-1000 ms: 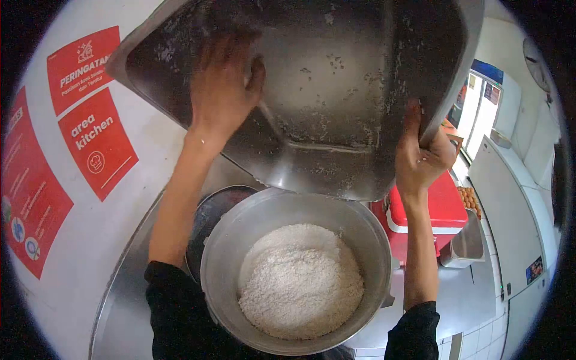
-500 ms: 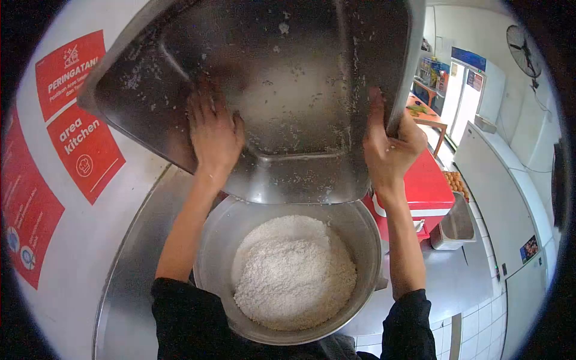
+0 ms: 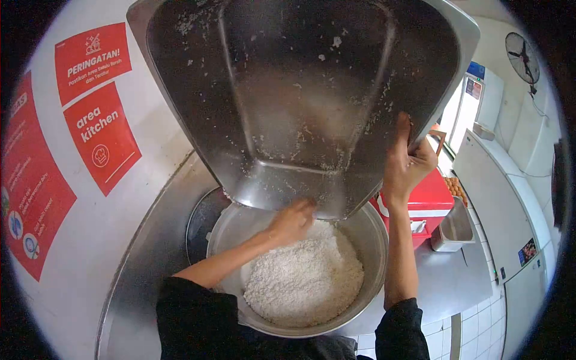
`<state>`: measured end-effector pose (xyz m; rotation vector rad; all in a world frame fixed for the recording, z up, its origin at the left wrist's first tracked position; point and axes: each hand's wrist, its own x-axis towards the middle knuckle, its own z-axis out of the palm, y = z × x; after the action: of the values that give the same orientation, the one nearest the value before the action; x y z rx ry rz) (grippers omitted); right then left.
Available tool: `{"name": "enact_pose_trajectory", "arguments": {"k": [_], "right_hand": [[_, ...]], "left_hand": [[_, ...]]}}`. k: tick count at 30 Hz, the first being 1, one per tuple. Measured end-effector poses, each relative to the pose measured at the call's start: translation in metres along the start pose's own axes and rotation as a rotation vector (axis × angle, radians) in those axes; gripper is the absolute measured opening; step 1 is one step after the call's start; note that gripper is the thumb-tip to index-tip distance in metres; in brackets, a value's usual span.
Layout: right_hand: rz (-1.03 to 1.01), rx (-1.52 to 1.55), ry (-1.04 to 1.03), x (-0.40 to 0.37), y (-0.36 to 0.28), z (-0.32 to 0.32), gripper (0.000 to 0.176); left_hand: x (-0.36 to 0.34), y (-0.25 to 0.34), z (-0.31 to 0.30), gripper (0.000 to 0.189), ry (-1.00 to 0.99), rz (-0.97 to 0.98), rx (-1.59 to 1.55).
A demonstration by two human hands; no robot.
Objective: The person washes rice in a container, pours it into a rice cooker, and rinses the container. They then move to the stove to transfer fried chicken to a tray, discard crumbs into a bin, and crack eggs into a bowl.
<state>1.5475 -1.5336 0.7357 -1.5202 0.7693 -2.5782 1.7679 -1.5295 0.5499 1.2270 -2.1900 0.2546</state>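
A large metal pan (image 3: 306, 78) is tilted up on edge, with white crumbs stuck to its dark inner face. My right hand (image 3: 408, 165) grips the pan's right rim, thumb on the inside. My left hand (image 3: 293, 221), smeared by motion, is at the pan's lower edge, above the white heap. Below stands a wide round metal pot (image 3: 377, 252) containing a mound of white, grainy food (image 3: 303, 279). The pan's lower edge overhangs the pot's far side.
Pot and pan are over a steel counter (image 3: 444, 270). To the right are a red cooler box (image 3: 429, 198), a small steel container (image 3: 454, 227) and a stack of eggs (image 3: 456, 189). Red signs (image 3: 103, 138) hang on the left wall.
My left hand has left the pan's inner face and moved down and right to its lower edge. The pan has swung right and stands straighter. My right hand keeps its grip.
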Motion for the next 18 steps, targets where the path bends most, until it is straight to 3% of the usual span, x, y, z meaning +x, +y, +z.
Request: {"name": "enact_pose_trajectory", "arguments": {"k": [2,3,5,9,11,12,14,15,17,18], "right_hand": [[-0.008,-0.038,0.009,-0.003,-0.006,-0.004,0.044],[-0.034,-0.035,0.020,-0.004,-0.005,-0.006,0.044],[-0.058,-0.052,0.043,-0.006,-0.009,-0.011,0.044],[-0.167,-0.143,0.084,-0.012,-0.031,-0.020,0.043],[-0.179,-0.183,0.102,-0.015,-0.046,-0.027,0.041],[-0.188,-0.200,0.114,-0.017,-0.053,-0.029,0.041],[-0.204,-0.194,0.153,-0.020,-0.069,-0.031,0.036],[-0.264,-0.165,0.173,-0.020,-0.077,-0.033,0.041],[-0.297,-0.227,0.203,-0.023,-0.083,-0.039,0.032],[-0.208,-0.176,0.211,-0.026,-0.087,-0.040,0.034]], "left_hand": [[-0.006,0.037,-0.025,0.028,-0.430,-0.037,-0.271],[-0.007,0.049,-0.039,0.028,-0.439,-0.024,-0.274],[-0.015,0.059,-0.062,0.029,-0.721,-0.073,-0.301],[-0.033,0.024,-0.080,0.035,-0.759,-0.162,-0.100],[-0.042,-0.002,-0.069,0.043,-0.746,-0.382,-0.187],[-0.046,-0.010,-0.063,0.043,-0.752,-0.359,-0.190],[-0.059,-0.020,-0.046,0.042,-0.482,-0.906,-1.003],[-0.066,-0.031,-0.036,0.042,-0.511,-0.877,-1.009],[-0.071,-0.051,-0.017,0.044,-0.161,-0.746,-1.294],[-0.067,-0.037,-0.025,0.043,-0.017,-0.773,-1.178]]}}
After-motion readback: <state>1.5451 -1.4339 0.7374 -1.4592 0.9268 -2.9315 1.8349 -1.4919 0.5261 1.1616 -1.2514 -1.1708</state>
